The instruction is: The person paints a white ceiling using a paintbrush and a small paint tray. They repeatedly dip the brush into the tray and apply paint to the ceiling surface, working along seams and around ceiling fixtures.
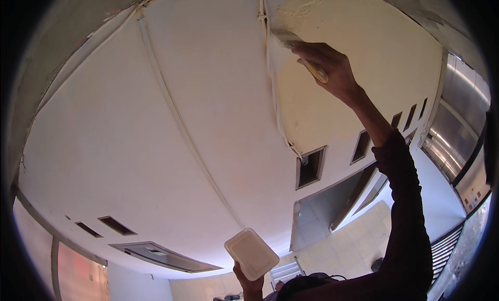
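Pale wall (202,93) faces you, yellower toward the right, where your right grip (332,67) is closed around one brush (287,38), its bristles beside one cable run (270,72). Near you, your left grip (252,286) holds one whitish rectangular container (251,253). Your dark sleeve (408,223) partly blocks the right side, beside one open doorway (325,207).
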`<state>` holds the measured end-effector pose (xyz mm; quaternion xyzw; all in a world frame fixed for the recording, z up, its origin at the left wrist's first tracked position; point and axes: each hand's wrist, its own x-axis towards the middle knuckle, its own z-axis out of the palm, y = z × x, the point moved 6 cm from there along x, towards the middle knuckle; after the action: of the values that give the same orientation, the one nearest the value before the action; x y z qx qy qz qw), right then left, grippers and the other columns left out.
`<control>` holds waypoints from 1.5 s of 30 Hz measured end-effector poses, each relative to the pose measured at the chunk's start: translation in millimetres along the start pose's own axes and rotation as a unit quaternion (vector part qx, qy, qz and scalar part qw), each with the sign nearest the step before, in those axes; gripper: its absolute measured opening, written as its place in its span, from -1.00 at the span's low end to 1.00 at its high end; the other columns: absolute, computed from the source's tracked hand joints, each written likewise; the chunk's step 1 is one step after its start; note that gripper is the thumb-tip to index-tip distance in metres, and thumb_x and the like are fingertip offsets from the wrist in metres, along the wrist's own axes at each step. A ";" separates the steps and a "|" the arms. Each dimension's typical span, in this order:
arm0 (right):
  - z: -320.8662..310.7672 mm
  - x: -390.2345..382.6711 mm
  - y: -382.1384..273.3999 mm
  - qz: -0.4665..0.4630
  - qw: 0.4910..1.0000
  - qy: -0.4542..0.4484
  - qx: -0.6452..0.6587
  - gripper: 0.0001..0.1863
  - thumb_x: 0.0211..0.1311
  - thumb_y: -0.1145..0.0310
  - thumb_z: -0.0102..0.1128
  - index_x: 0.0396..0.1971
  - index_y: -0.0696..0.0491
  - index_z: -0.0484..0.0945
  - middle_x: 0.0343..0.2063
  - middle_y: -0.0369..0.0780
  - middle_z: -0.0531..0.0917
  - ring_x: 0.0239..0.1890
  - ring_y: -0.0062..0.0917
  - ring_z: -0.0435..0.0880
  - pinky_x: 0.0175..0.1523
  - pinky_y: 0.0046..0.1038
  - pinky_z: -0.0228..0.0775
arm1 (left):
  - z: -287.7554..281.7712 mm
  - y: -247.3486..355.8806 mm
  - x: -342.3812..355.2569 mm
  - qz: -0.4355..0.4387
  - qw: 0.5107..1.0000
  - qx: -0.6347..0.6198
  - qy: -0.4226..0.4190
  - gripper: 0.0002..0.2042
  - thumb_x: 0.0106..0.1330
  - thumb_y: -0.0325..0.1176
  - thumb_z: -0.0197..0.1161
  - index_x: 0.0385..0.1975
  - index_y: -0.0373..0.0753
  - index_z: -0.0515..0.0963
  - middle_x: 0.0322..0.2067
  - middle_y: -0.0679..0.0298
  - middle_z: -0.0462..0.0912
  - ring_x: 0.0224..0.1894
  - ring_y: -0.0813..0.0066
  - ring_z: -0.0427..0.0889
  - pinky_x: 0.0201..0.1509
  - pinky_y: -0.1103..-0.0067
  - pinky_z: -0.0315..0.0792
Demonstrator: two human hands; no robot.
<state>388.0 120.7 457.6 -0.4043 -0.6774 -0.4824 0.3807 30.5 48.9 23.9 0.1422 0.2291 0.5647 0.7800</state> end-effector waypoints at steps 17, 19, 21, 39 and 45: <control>37.4 -115.1 -47.7 -0.023 0.991 -0.129 -0.018 -0.61 0.05 0.45 0.33 -0.05 -0.02 0.57 0.04 -0.28 0.64 0.04 -0.41 0.66 0.06 -0.44 0.62 | -37.3 -19.7 20.0 -0.069 0.996 -0.031 -0.056 -0.41 0.42 0.17 0.00 0.27 -0.13 0.31 0.09 0.24 0.50 0.14 0.26 0.52 0.10 0.19 0.55; 39.1 -119.5 -51.6 -0.015 0.987 -0.162 0.000 -0.64 0.07 0.44 0.35 -0.07 -0.02 0.59 0.02 -0.28 0.66 0.01 -0.42 0.68 0.05 -0.43 0.62 | -45.0 -20.0 19.4 -0.049 0.997 0.006 -0.058 -0.41 0.43 0.16 -0.01 0.29 -0.12 0.30 0.10 0.23 0.50 0.15 0.27 0.52 0.11 0.20 0.55; 36.4 -120.0 -55.4 0.008 0.977 -0.210 0.033 -0.70 0.11 0.43 0.36 -0.11 -0.02 0.65 -0.04 -0.28 0.70 -0.03 -0.42 0.71 0.03 -0.40 0.62 | -38.0 -9.2 15.9 0.052 0.975 0.201 -0.073 -0.42 0.40 0.12 0.06 0.27 -0.14 0.30 0.07 0.22 0.51 0.11 0.27 0.54 0.07 0.22 0.56; 18.8 -66.1 -22.6 0.019 0.999 -0.037 0.029 -0.63 0.09 0.56 0.38 -0.05 0.03 0.64 -0.02 -0.26 0.70 0.02 -0.40 0.69 0.06 -0.41 0.65 | -18.5 5.0 9.8 0.134 0.922 0.352 -0.083 -0.36 0.25 -0.19 0.36 0.28 -0.22 0.27 0.04 0.15 0.53 0.03 0.31 0.60 0.03 0.31 0.59; 46.7 -151.8 -60.3 -0.011 0.988 -0.153 0.017 -0.61 0.08 0.46 0.32 -0.03 0.03 0.58 0.07 -0.23 0.63 0.14 -0.33 0.62 0.13 -0.38 0.60 | -38.2 -7.1 18.5 0.008 0.989 0.148 -0.028 -0.39 0.41 0.19 -0.03 0.27 -0.14 0.30 0.02 0.26 0.54 0.03 0.27 0.59 -0.02 0.26 0.61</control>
<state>385.0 125.7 287.8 -0.4591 -0.7402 -0.4074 0.2745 21.2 62.7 -15.8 0.2736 0.2870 0.5266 0.7520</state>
